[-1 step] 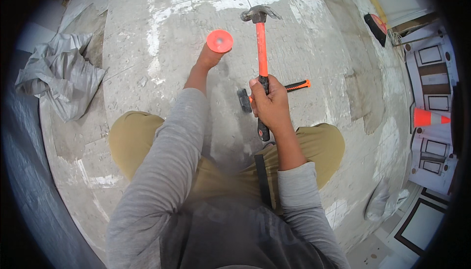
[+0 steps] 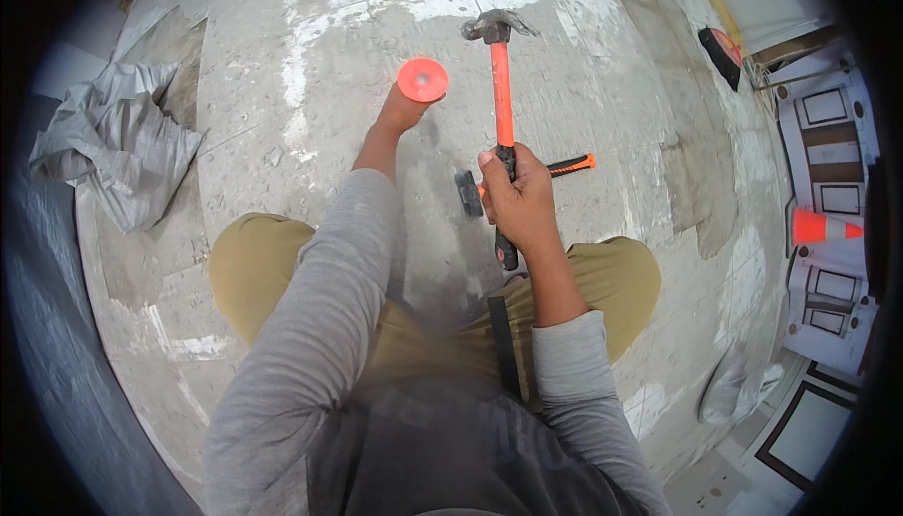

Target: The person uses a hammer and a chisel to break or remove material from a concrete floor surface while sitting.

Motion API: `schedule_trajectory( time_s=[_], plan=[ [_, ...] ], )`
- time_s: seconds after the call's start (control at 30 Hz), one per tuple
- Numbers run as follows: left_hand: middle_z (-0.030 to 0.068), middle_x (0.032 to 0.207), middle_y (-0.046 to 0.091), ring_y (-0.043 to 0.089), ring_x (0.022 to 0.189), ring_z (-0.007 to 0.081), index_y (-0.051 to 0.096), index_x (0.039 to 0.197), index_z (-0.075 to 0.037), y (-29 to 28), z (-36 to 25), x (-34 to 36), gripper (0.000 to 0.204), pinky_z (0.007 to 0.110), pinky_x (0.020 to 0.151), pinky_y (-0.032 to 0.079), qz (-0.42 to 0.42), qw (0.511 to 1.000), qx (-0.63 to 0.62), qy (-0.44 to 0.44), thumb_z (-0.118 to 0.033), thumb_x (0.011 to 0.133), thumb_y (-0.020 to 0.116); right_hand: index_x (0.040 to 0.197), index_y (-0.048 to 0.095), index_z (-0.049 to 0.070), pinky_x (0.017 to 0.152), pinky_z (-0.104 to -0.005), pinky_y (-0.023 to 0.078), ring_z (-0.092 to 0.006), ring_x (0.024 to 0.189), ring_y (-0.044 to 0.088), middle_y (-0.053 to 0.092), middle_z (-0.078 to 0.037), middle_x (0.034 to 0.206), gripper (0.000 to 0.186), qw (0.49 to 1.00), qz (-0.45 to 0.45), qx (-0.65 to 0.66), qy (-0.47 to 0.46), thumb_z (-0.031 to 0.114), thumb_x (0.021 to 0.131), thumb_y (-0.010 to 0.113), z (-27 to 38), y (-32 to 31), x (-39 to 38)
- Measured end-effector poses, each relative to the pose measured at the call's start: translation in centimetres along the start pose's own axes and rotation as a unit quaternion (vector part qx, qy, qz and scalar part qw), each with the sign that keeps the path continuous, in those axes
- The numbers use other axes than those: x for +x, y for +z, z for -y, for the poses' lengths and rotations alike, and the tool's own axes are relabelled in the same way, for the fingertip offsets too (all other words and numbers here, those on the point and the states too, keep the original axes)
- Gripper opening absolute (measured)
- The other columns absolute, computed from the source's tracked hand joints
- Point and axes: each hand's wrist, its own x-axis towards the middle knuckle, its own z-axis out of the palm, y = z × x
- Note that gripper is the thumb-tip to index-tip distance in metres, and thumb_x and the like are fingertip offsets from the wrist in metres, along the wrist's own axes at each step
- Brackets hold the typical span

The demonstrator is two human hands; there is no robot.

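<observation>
One claw hammer (image 2: pixel 501 93) fills right hand (image 2: pixel 519 194) | left hand (image 2: pixel 403 112), hammer's left, grips red-topped tool (image 2: pixel 422 80) | misaim could bruise left hand

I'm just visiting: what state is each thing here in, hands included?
Left hand: closed around the orange disc-topped tool, fingers mostly hidden.
Right hand: closed on the claw hammer.
Orange disc-topped tool: held, lower part hidden.
Claw hammer: held, head pointing away from the person.
Club hammer: lying on the floor.
Grey sack: crumpled.
</observation>
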Motion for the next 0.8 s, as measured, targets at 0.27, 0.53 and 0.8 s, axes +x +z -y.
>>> schedule_trajectory(
  time_s=[0.27, 0.53, 0.8],
  plan=[
    [0.0044, 0.106, 0.061, 0.056, 0.098, 0.0151, 0.059, 0.111, -0.006, -0.7, -1.5, -1.0, 0.036, 0.033, 0.082, 0.047, -0.004, 0.996, 0.083, 0.005, -0.019, 0.081, 0.074, 0.084, 0.054, 0.0, 0.053, -0.0245, 0.038, -0.0066, 0.058, 0.047, 0.053, -0.002, 0.064, 0.018, 0.967, -0.073, 0.045, -0.24, 0.016, 0.089, 0.061, 7.0, 1.2, -0.6],
    [0.0067, 0.113, 0.061, 0.057, 0.105, 0.02, 0.057, 0.117, -0.007, -0.4, 0.1, 0.2, 0.043, 0.034, 0.09, 0.046, 0.036, 0.997, 0.062, -0.009, -0.023, 0.081, 0.073, 0.086, 0.054, -0.003, 0.055, -0.0379, 0.045, -0.0231, 0.055, 0.055, 0.055, -0.014, 0.064, 0.026, 0.94, 0.043, -0.332, -0.066, 0.023, 0.089, 0.058, -4.6, 2.3, 4.2],
    [0.0021, 0.106, 0.061, 0.055, 0.101, 0.0132, 0.058, 0.114, -0.008, -1.1, 1.1, 0.4, 0.034, 0.034, 0.087, 0.046, 0.058, 0.993, 0.095, -0.042, -0.021, 0.085, 0.069, 0.085, 0.055, -0.003, 0.057, -0.0284, 0.043, -0.0117, 0.062, 0.053, 0.057, -0.007, 0.068, 0.021, 0.98, -0.067, -0.018, -0.189, 0.017, 0.089, 0.058, 6.7, 1.5, 1.1]
  ],
)
